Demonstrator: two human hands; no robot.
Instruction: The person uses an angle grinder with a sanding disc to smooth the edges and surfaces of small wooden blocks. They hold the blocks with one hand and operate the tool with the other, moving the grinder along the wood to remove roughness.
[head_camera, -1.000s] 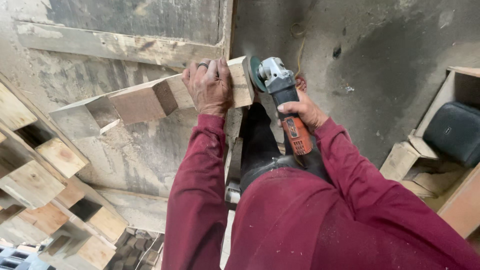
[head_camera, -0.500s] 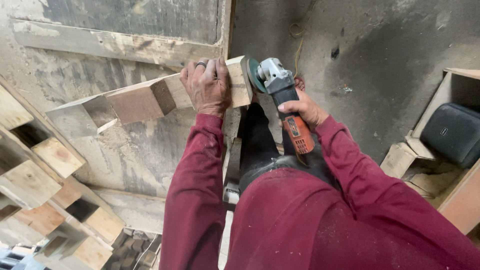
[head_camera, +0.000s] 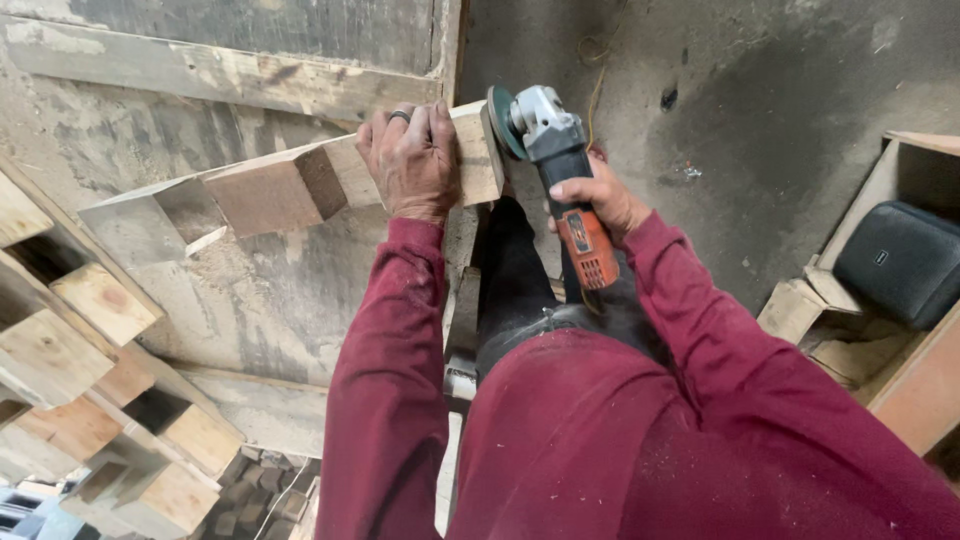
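My left hand (head_camera: 412, 160), a ring on one finger, clamps down on a pale wooden piece (head_camera: 290, 185) with blocks fixed along it, near its right end. My right hand (head_camera: 598, 196) grips the orange and grey body of an angle grinder (head_camera: 560, 170). The grinder's disc (head_camera: 497, 122) sits flat against the cut end face of the wooden piece. Both arms wear dark red sleeves.
A worn wooden panel (head_camera: 240, 70) lies under the piece. Stacked pallet blocks (head_camera: 90, 360) fill the lower left. A black speaker (head_camera: 900, 262) rests in a wooden box (head_camera: 880, 340) at the right. Dusty concrete floor (head_camera: 760, 110) spreads beyond the grinder.
The wooden piece, my left hand and the grinder have all shifted slightly up and left in view; the disc stays against the end of the wood.
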